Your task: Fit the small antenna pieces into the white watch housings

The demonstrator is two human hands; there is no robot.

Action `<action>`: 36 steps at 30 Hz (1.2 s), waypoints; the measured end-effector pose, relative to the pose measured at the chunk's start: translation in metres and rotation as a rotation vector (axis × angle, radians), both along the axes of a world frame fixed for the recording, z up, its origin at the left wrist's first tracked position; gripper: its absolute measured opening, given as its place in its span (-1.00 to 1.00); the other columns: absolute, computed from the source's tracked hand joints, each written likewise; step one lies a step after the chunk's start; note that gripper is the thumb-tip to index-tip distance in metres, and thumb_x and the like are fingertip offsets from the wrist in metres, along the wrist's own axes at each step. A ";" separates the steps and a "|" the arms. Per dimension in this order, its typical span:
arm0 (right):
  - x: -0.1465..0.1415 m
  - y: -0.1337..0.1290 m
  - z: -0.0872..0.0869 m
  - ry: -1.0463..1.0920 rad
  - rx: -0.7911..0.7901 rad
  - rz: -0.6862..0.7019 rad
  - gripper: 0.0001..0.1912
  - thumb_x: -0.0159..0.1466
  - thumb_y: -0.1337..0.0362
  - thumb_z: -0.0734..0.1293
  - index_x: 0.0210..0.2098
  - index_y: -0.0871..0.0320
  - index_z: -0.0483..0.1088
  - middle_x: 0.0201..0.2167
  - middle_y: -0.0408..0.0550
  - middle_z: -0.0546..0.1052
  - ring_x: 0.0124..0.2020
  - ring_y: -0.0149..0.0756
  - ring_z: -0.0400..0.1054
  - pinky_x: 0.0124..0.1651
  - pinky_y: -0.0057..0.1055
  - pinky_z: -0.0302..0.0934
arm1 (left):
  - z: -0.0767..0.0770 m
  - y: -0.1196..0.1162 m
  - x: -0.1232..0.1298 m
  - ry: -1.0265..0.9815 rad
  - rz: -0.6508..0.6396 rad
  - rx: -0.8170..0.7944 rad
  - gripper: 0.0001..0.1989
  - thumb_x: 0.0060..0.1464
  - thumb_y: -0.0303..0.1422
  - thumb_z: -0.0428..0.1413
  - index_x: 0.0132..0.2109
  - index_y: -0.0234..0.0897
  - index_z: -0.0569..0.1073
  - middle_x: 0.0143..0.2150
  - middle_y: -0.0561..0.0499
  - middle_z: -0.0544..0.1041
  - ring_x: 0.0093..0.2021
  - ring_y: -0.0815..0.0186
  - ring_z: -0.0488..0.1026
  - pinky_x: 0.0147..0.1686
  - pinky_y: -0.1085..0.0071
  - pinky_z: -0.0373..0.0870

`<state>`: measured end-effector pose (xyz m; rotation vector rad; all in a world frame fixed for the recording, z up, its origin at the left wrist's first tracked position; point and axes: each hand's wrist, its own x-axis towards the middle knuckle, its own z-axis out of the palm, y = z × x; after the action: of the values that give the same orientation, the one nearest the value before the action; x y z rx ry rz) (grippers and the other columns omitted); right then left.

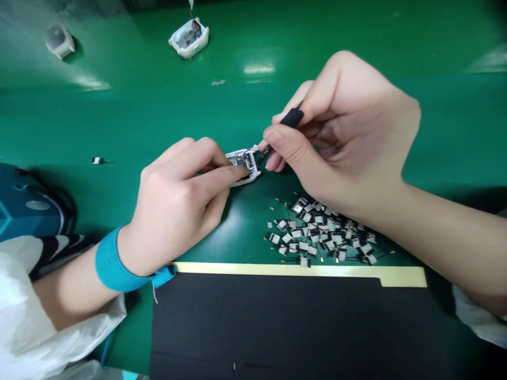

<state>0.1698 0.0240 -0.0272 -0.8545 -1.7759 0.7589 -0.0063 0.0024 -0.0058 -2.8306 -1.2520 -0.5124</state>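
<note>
My left hand (180, 187) is closed on a small white watch case (255, 170), its fingertips pressing into the open side. Circuit parts show inside the case, and a small white connector (255, 148) with thin wires sits at its upper edge. My right hand (344, 132) pinches a slim black piece (292, 117) between thumb and fingers. The piece's lower end reaches the right edge of the case; its exact kind is hidden by my fingers. Below my right hand lies a pile of small black-and-white parts (317, 229) with thin black leads and gold-coloured ends.
Another open white watch case (190, 39) with wires stands at the back, and a further case (58, 41) at far left. One single leaded part (97, 160) lies left. A blue device (27, 203) is at the left edge. A black mat (277, 327) with yellow tape (277, 269) lies in front.
</note>
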 end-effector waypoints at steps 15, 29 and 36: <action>-0.001 0.000 -0.004 -0.270 0.206 -0.031 -0.77 0.16 0.25 0.24 -0.53 0.14 0.09 -0.53 -0.23 0.37 -0.48 -0.51 0.32 -0.51 -0.59 0.20 | -0.002 0.001 -0.002 0.007 -0.034 0.058 -0.84 0.06 -0.43 -0.04 -0.28 -0.24 0.44 -0.43 0.03 0.36 -0.43 0.40 0.25 -0.47 0.46 0.18; -0.002 -0.001 -0.007 -0.377 0.237 -0.019 -0.74 0.22 0.17 0.16 -0.52 0.14 0.06 -0.57 -0.23 0.28 -0.47 -0.50 0.29 -0.44 -0.56 0.19 | -0.002 -0.002 0.000 0.031 0.039 -0.021 -0.71 0.16 -0.38 -0.19 -0.34 -0.24 0.42 -0.45 0.07 0.26 -0.41 0.43 0.23 -0.40 0.48 0.16; -0.005 0.001 -0.004 -0.319 0.193 0.051 -0.71 0.17 0.28 0.22 -0.56 0.16 -0.02 -0.62 -0.24 0.21 -0.51 -0.52 0.24 -0.51 -0.57 0.11 | -0.002 -0.001 -0.001 0.078 0.021 0.002 -0.75 0.12 -0.42 -0.14 -0.36 -0.25 0.42 -0.43 0.03 0.31 -0.42 0.38 0.21 -0.43 0.43 0.17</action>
<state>0.1646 0.0254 -0.0314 -0.8371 -2.1214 0.4919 -0.0074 0.0010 -0.0075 -2.8032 -1.2655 -0.3985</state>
